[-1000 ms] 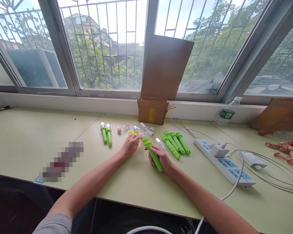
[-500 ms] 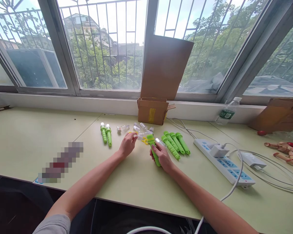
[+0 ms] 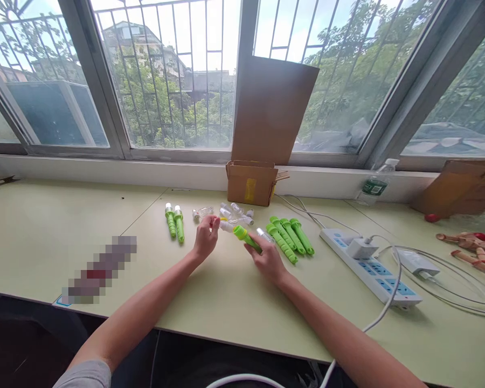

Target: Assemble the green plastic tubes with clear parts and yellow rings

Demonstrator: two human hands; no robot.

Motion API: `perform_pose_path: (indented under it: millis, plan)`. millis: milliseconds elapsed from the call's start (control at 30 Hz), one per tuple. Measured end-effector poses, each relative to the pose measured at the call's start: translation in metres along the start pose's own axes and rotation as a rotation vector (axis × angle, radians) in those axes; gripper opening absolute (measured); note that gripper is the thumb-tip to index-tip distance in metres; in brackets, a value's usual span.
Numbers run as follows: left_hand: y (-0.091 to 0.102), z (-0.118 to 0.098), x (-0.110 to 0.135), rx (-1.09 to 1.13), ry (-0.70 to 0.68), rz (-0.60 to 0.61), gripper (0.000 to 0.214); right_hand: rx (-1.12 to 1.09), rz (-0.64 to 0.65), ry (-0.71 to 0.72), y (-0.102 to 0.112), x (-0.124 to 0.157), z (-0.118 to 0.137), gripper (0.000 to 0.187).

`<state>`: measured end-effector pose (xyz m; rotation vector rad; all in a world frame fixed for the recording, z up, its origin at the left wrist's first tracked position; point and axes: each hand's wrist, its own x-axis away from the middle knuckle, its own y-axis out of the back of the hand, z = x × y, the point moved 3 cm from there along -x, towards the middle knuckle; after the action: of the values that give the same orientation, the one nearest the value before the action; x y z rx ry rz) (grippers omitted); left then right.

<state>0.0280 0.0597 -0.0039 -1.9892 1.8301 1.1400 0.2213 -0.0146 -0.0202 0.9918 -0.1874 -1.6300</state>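
Note:
My right hand (image 3: 269,261) is wrapped round a green plastic tube (image 3: 246,237), tilted so that its open, threaded end points left. In a pinch, my left hand (image 3: 206,238) holds a small white piece with a yellow part (image 3: 226,226), just left of the tube's mouth and apart from it or barely touching; I cannot tell which. Behind my hands lies a cluster of clear plastic pieces (image 3: 237,209). A silvery clear piece (image 3: 264,235) lies by my right fingers. Several green tubes (image 3: 283,242) rest to the right, and two white-topped green tubes (image 3: 173,222) to the left.
A cardboard box (image 3: 250,183) stands against the sill. On the right are a white power strip (image 3: 372,269) with cables, a plastic bottle (image 3: 375,186) and several wooden pieces (image 3: 475,249). A blurred-out object (image 3: 103,269) lies at the left.
The green tube in my right hand has tipped over leftward, its mouth now turned to my left hand. My left hand has shifted slightly left and keeps its pinch.

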Motion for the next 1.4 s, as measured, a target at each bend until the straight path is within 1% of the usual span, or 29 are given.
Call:
perform_pose_path:
  millis: [200, 433, 667, 833, 1067, 1400]
  plan:
    - [0.001, -0.006, 0.001, 0.038, -0.002, -0.004, 0.034, 0.077, -0.001, 0.032, -0.004, 0.000, -0.008, 0.038]
    - [0.001, -0.008, 0.003, 0.084, 0.013, 0.014, 0.034, 0.089, 0.016, 0.016, -0.003, 0.000, -0.005, 0.039]
    - [-0.002, -0.010, 0.005, 0.115, 0.025, 0.038, 0.033, 0.076, 0.026, 0.036, -0.005, 0.001, -0.006, 0.038]
    - [-0.004, -0.009, 0.006, 0.147, 0.032, 0.073, 0.033, 0.074, 0.027, 0.047, -0.005, 0.002, -0.005, 0.037]
    - [-0.009, -0.005, 0.010, 0.148, 0.035, 0.160, 0.033, 0.050, 0.047, 0.058, -0.004, 0.002, 0.000, 0.037]
    - [-0.011, -0.002, 0.012, 0.183, 0.072, 0.186, 0.034, 0.081, 0.054, 0.018, -0.002, 0.003, 0.000, 0.034]
